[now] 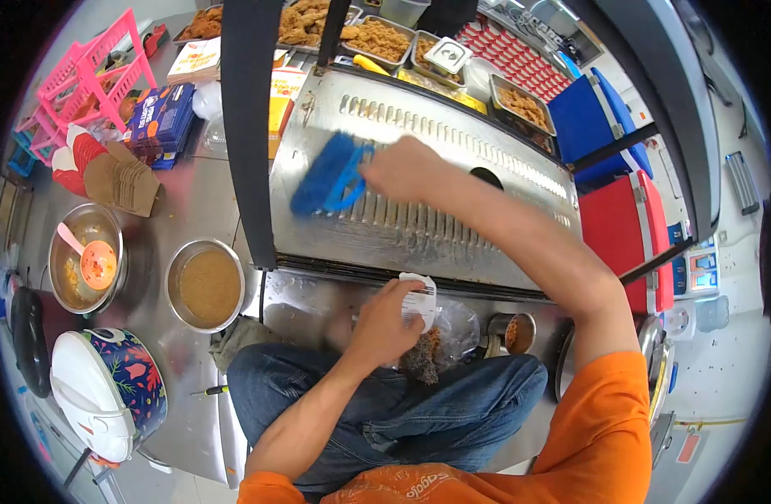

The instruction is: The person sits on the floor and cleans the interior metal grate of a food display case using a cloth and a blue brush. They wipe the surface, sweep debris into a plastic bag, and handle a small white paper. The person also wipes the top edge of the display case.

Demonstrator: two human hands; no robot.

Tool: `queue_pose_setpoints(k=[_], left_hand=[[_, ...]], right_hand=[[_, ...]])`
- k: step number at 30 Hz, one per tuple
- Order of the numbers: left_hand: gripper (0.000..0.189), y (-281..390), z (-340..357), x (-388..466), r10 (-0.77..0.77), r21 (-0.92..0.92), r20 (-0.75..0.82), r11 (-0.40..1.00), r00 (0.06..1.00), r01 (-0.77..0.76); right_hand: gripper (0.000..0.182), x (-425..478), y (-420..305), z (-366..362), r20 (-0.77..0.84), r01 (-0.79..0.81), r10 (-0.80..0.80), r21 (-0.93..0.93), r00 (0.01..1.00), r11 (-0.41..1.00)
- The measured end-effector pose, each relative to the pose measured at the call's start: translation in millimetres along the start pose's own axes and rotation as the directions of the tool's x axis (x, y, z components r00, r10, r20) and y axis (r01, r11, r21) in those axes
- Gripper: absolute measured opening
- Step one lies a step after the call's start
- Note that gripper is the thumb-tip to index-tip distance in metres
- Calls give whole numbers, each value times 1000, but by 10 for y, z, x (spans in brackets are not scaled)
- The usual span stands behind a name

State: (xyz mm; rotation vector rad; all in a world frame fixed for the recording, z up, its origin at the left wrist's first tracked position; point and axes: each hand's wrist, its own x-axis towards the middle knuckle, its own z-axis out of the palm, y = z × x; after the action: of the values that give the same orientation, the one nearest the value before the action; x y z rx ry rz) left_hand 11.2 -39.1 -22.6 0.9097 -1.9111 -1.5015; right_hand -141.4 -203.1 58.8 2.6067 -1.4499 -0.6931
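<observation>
My right hand (401, 170) is closed on the blue plastic handle of a scrubbing brush (325, 176), which lies blurred against the left part of a slotted stainless steel panel (423, 233). Below the panel's lower edge, my left hand (388, 318) holds a small white printed paper or packet (421, 302) between thumb and fingers. Just under that hand is a clump of dark grey, fibrous material (422, 362), beside a crumpled clear plastic bag (456, 331). What the clump is, I cannot tell.
Black frame posts (250, 138) rise around the panel. To the left stand a bowl of brown liquid (210, 285), a bowl with a ladle (83, 283) and a rice cooker (105, 390). A small metal cup (513, 332) sits at right. Trays of fried food (376, 41) line the far side.
</observation>
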Motion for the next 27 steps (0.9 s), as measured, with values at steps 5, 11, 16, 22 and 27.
queue_pose_setpoints(k=[5,11,16,22,27], left_hand=[[46,-65,-19,-87,26,17,326,999,945,-33],[52,124,46,-147,119,-21,522,992,844,-127],[58,212,-435,-525,129,-51,332,992,934,-119],[65,320,-915,-1352,-8,-433,-143,900,990,-55],[70,322,-1338,-2278,-133,-435,-462,895,877,-94]], right_hand=[[23,-1068,147,345,110,-44,40,37,993,998],[22,-2925,1092,1149,302,-359,420,-238,856,902],[26,-3130,669,1047,-66,-802,807,94,586,590],[27,-3186,-60,1129,-77,-840,889,299,452,453],[30,-2934,-209,1034,-72,-824,876,311,478,475]])
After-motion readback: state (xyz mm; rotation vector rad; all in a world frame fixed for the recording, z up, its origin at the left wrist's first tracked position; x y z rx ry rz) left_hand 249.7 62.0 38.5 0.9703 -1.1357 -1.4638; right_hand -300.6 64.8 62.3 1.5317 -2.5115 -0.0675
